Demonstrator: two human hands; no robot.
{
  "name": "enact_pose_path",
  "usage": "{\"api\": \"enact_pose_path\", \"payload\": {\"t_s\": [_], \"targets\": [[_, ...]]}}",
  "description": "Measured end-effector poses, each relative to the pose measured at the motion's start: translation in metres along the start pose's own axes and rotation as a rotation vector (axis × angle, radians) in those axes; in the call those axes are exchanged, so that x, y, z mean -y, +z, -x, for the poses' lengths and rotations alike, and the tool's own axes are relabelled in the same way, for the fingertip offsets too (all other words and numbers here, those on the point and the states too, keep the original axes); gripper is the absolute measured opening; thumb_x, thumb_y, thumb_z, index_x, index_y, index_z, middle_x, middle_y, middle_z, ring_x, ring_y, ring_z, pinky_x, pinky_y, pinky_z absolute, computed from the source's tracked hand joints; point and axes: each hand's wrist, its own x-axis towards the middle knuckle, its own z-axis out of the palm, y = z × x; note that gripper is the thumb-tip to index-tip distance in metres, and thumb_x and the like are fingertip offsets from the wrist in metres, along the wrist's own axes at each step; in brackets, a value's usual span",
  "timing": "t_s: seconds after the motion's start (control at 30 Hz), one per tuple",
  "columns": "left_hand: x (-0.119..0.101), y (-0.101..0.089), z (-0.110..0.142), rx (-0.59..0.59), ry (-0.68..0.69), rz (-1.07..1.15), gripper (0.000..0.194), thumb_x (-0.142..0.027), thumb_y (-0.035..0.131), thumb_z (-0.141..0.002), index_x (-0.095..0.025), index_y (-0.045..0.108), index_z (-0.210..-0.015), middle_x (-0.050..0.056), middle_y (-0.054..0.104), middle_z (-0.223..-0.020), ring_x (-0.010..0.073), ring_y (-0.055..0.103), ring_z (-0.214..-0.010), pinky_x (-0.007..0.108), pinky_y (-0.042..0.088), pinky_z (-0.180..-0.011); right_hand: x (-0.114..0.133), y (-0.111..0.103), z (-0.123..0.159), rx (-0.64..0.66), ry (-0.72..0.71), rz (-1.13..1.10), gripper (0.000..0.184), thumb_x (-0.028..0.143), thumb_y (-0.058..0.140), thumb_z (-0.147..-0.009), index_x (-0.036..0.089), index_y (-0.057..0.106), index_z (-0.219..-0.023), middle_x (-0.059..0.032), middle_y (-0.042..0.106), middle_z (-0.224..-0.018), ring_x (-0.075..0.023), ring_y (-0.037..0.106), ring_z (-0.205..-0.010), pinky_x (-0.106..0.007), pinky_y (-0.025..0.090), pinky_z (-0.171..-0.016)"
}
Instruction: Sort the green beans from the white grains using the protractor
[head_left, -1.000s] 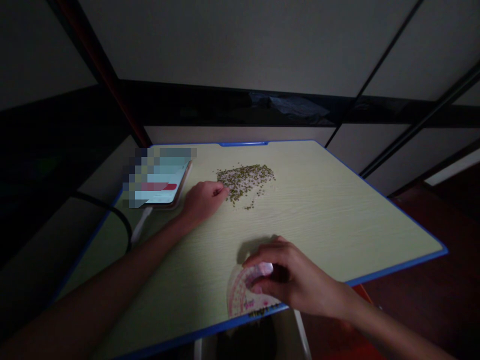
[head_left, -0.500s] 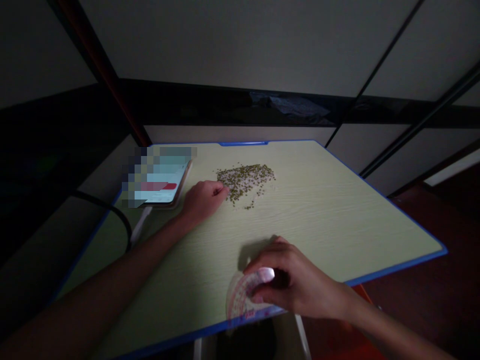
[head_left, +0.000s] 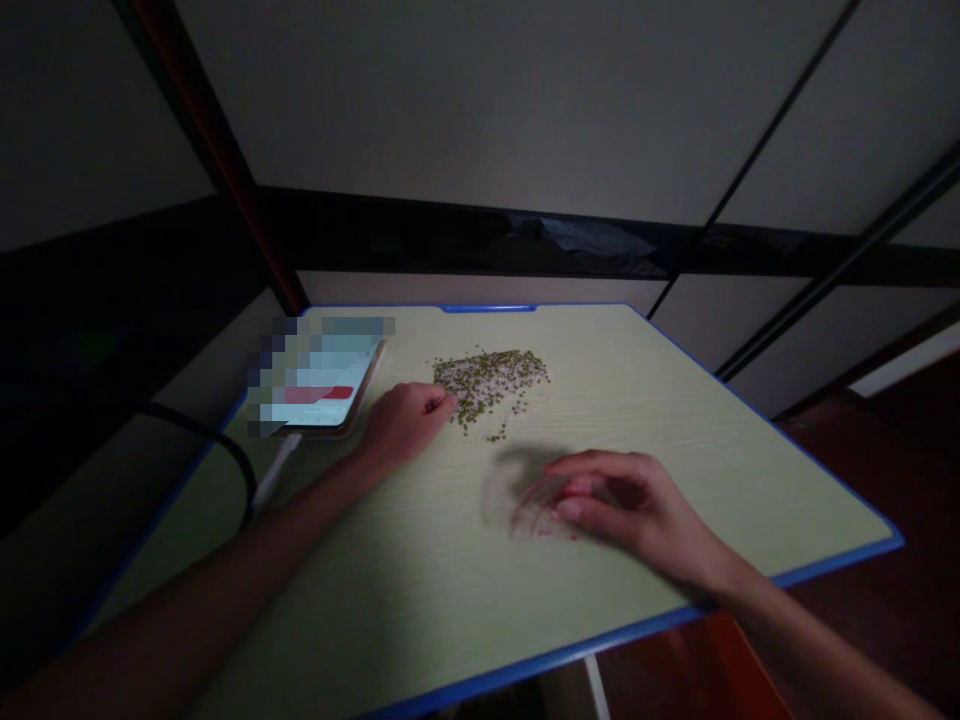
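My left hand rests on the table with its fingers curled closed, at the left edge of a spread of small green beans mixed with whitish grains. Whether anything is inside those fingers is hidden. Between the thumb and fingers of my right hand is a clear plastic protractor with red markings, blurred and partly covered by the fingers. It is over the table, nearer to me than the beans and apart from them.
A tablet or large phone, its screen lit, lies on the table's left side, with a white cable plug at its near edge. The pale tabletop has a blue rim. Cabinet panels stand behind it. Something orange-red is below the near edge.
My right hand has moved the protractor from the table's near edge farther in and to the right, toward the beans. My left hand keeps its place beside the beans. The view has tilted slightly up.
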Motion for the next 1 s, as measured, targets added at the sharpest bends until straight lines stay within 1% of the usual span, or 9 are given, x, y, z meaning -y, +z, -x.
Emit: {"api": "enact_pose_path", "payload": {"t_s": [0.17,0.27,0.33,0.43,0.5,0.67,0.73,0.87,1.0], "targets": [[-0.001,-0.001,0.000,-0.002,-0.006,0.009,0.035,-0.038,0.041,-0.073,-0.020,0.030,-0.045,-0.005,0.029,-0.044,0.0109,0.033,-0.048,0.026,0.018,-0.050,-0.008,-0.066,-0.053,-0.295,-0.061,0.140,0.030,0.031,0.071,-0.062,0.017,0.067,-0.088,-0.0017,0.062,-0.069,-0.0120,0.052,-0.058,-0.025,0.041,-0.053],[-0.001,-0.001,0.000,0.012,-0.020,-0.003,0.034,-0.038,0.040,-0.073,-0.020,0.030,-0.046,-0.004,0.031,-0.045,0.0113,0.033,-0.048,0.026,0.018,-0.050,-0.022,-0.098,-0.087,-0.360,-0.066,0.178,0.034,0.038,0.071,-0.059,0.016,0.065,-0.085,-0.0006,0.060,-0.063,-0.0111,0.048,-0.052,-0.024,0.038,-0.048],[0.000,-0.001,-0.001,0.024,-0.028,-0.017,0.035,-0.040,0.038,-0.074,-0.020,0.031,-0.046,-0.004,0.033,-0.045,0.0116,0.035,-0.049,0.026,0.019,-0.050,-0.032,-0.109,-0.104,-0.385,-0.062,0.152,0.034,0.040,0.072,-0.056,0.016,0.062,-0.078,0.0010,0.057,-0.058,-0.0100,0.046,-0.048,-0.024,0.036,-0.046],[0.002,-0.001,-0.002,0.043,-0.026,-0.046,0.034,-0.040,0.037,-0.074,-0.020,0.032,-0.047,-0.003,0.035,-0.046,0.0119,0.037,-0.049,0.026,0.018,-0.050,-0.042,-0.114,-0.117,-0.362,-0.053,0.037,0.038,0.041,0.073,-0.053,0.016,0.061,-0.078,0.0011,0.059,-0.057,-0.0109,0.051,-0.049,-0.025,0.040,-0.049],[0.003,0.000,-0.003,0.051,-0.034,-0.044,0.035,-0.041,0.036,-0.075,-0.020,0.033,-0.048,-0.003,0.037,-0.047,0.0120,0.038,-0.049,0.026,0.019,-0.050,-0.047,-0.113,-0.118,-0.310,-0.035,0.013,0.038,0.041,0.073,-0.054,0.016,0.061,-0.080,-0.0003,0.062,-0.060,-0.0119,0.054,-0.052,-0.026,0.043,-0.053],[0.007,0.002,-0.002,0.079,-0.060,-0.047,0.036,-0.043,0.035,-0.076,-0.019,0.035,-0.049,-0.003,0.038,-0.047,0.0123,0.039,-0.049,0.026,0.021,-0.050,-0.050,-0.113,-0.114,-0.176,-0.033,0.155,0.036,0.040,0.068,-0.063,0.013,0.063,-0.087,-0.0031,0.064,-0.065,-0.0127,0.056,-0.056,-0.028,0.045,-0.055],[0.009,0.002,-0.002,0.091,-0.064,-0.040,0.037,-0.044,0.035,-0.076,-0.019,0.034,-0.049,-0.003,0.037,-0.047,0.0122,0.039,-0.049,0.025,0.022,-0.050,-0.051,-0.114,-0.113,-0.155,-0.021,0.170,0.035,0.038,0.067,-0.065,0.012,0.063,-0.089,-0.0037,0.063,-0.066,-0.0122,0.055,-0.055,-0.028,0.045,-0.054],[0.011,0.002,-0.003,0.091,-0.065,-0.041,0.038,-0.046,0.035,-0.076,-0.019,0.036,-0.049,-0.003,0.038,-0.047,0.0122,0.039,-0.048,0.025,0.023,-0.049,-0.056,-0.117,-0.117,-0.261,-0.043,0.149,0.034,0.039,0.066,-0.064,0.013,0.064,-0.087,-0.0035,0.063,-0.064,-0.0133,0.056,-0.055,-0.029,0.047,-0.055],[0.011,0.003,-0.004,0.092,-0.078,-0.056,0.039,-0.047,0.035,-0.076,-0.019,0.037,-0.049,-0.003,0.039,-0.046,0.0128,0.040,-0.048,0.026,0.023,-0.049,-0.059,-0.118,-0.122,-0.362,-0.090,0.228,0.030,0.037,0.065,-0.065,0.015,0.065,-0.085,-0.0038,0.064,-0.063,-0.0146,0.057,-0.056,-0.029,0.046,-0.054]]}}
